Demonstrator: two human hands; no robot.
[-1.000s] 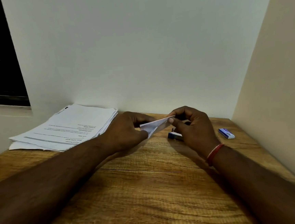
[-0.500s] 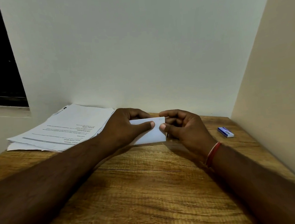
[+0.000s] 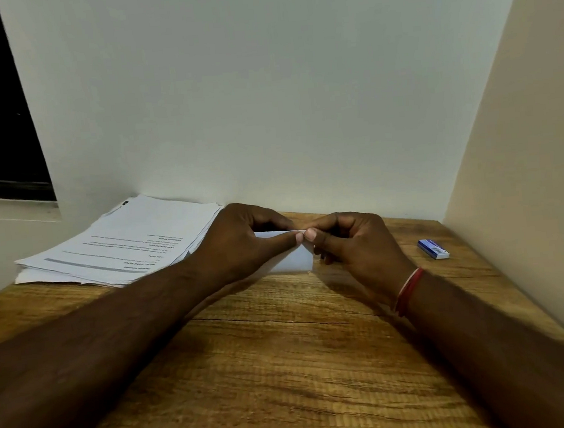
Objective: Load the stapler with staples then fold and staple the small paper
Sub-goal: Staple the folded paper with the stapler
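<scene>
Head view: person's left hand [image 3: 242, 241] and right hand [image 3: 354, 241] pinch small paper [image 3: 295, 260] at top edge, thumbs meeting tip to tip, other fingers curled behind sheet. Paper at far middle of wooden table [image 3: 285, 350], lower edge apparently resting on it. Stack of printed sheets [image 3: 123, 244] far left; blue staple box [image 3: 433, 249] far right. Stapler not in sight. Risk: uneven pinch skews crease, edges misalign; light sheet slips from thumbs.

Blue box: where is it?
Head view: the blue box lies on the table's far right, near the side wall, right of the right hand.
</scene>
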